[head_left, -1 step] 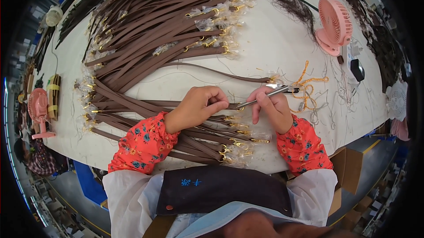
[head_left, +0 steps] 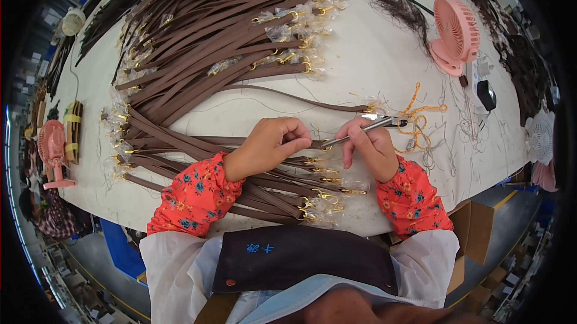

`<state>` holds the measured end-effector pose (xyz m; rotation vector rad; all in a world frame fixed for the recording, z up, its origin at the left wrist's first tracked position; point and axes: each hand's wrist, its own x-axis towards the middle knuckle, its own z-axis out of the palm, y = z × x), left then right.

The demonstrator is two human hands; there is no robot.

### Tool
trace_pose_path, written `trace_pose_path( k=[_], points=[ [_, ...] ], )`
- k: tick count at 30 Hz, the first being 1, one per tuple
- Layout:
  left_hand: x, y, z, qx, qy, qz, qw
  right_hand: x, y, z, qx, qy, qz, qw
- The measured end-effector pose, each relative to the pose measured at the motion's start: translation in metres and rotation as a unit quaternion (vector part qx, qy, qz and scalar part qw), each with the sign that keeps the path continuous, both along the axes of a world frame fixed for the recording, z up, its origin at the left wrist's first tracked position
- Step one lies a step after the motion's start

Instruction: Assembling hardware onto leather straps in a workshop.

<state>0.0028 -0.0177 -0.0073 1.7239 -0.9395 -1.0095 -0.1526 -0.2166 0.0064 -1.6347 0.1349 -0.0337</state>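
Note:
My left hand is closed, thumb and forefinger pinched at the end of a brown strap with a gold clasp. My right hand grips a slim silver pen-shaped tool, its tip close to that clasp. Just beyond the right fingers lies a black-and-silver object, partly hidden, beside a knotted orange cord. Under and nearer than my hands, several more brown straps end in gold clasps in clear plastic wrap. One single strap curves across behind my hands.
A large pile of brown straps covers the far left of the white table. Pink fans stand at the right and left. A power strip and loose threads lie right. An open cardboard box sits below the edge.

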Motion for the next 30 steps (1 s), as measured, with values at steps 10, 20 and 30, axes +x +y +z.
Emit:
trace_pose_path(
  k=[10,20,30],
  points=[
    [-0.0009,-0.0006,0.0036,-0.01,0.036,-0.008,0.999,0.0008,0.0025,-0.0029,0.026,0.002,-0.007,1.0],
    [-0.0017,0.0002,0.0024,-0.012,0.048,-0.008,0.999,0.001,0.0022,-0.0031,0.017,-0.003,0.006,1.0],
    [-0.0014,0.0009,0.0022,-0.011,0.048,-0.014,0.999,0.0018,0.003,-0.0003,0.025,0.002,0.006,1.0]
  ],
)
